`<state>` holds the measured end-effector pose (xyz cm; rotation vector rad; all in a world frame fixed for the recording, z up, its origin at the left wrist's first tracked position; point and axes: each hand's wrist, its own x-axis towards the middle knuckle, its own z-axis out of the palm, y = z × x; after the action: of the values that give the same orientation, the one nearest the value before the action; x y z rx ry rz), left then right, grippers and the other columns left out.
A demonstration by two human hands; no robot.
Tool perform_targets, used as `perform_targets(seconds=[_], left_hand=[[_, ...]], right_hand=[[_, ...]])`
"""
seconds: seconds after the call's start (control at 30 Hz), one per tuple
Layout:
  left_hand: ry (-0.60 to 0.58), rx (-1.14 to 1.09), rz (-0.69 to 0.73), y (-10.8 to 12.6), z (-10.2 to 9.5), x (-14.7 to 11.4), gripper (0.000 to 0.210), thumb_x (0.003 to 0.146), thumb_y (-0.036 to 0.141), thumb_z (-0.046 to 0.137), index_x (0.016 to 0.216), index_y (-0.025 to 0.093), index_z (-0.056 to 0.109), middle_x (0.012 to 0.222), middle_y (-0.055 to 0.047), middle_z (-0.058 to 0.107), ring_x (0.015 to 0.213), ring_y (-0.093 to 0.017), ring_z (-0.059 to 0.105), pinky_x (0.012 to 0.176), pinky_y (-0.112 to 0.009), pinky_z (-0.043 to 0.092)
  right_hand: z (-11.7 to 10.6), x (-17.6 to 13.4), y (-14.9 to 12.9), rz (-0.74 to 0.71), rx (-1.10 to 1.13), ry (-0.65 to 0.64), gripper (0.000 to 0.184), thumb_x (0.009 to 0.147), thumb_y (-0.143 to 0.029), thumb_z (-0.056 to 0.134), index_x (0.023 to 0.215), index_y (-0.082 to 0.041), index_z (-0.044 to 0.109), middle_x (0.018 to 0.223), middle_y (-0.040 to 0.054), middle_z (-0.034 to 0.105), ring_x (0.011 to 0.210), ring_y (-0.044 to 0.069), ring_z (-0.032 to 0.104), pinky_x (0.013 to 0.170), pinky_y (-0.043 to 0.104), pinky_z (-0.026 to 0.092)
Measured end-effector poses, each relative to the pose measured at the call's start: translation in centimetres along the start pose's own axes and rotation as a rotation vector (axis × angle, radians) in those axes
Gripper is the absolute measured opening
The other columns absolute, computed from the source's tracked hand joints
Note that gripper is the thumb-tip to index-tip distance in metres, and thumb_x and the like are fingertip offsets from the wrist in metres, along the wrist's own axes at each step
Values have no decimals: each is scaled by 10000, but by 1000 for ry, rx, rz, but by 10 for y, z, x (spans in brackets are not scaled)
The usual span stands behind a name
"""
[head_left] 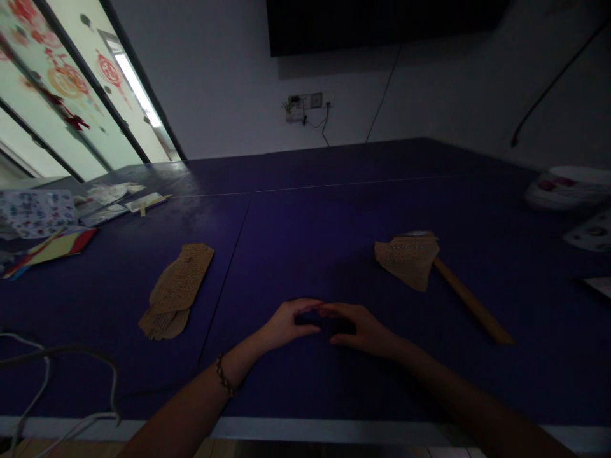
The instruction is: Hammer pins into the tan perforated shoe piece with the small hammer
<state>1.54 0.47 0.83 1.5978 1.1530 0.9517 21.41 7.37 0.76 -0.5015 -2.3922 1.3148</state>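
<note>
My left hand (pixel 290 324) rests near the front middle of the purple table (pixel 305 254), fingers curved and thumb apart, holding nothing. Facing it, my right hand (pixel 359 327) has the same curved, open shape. The fingertips of both meet or nearly meet, with bare tabletop showing between the thumbs. To the left lies a stack of brown pieces with punched holes (pixel 181 286), like leather or card. On the right, another brown perforated piece (pixel 410 257) covers part of the head of a tool with a wooden handle (pixel 475 302), which looks like a hammer.
White and grey cables (pixel 114 381) loop over the front left edge. Papers and coloured folders (pixel 57 247) lie at the far left beside a patterned box (pixel 38 213). A white bowl-like container (pixel 568 187) stands at the far right. Wall sockets (pixel 308 102) sit behind the table.
</note>
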Motion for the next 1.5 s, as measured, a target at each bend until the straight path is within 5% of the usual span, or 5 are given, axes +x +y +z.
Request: perform_targets(seconds=[1.5], left_hand=[[8,4,-7,-2,0,0,499,664,268,657,1139,193,525,1157,-79,568,1066,-197,519,952,-378,380]], right_hand=[[0,0,1,5,-14,11,543,681,-400,647,1175,-243,484,1122,75,596,1003,219,566,868,396,442]])
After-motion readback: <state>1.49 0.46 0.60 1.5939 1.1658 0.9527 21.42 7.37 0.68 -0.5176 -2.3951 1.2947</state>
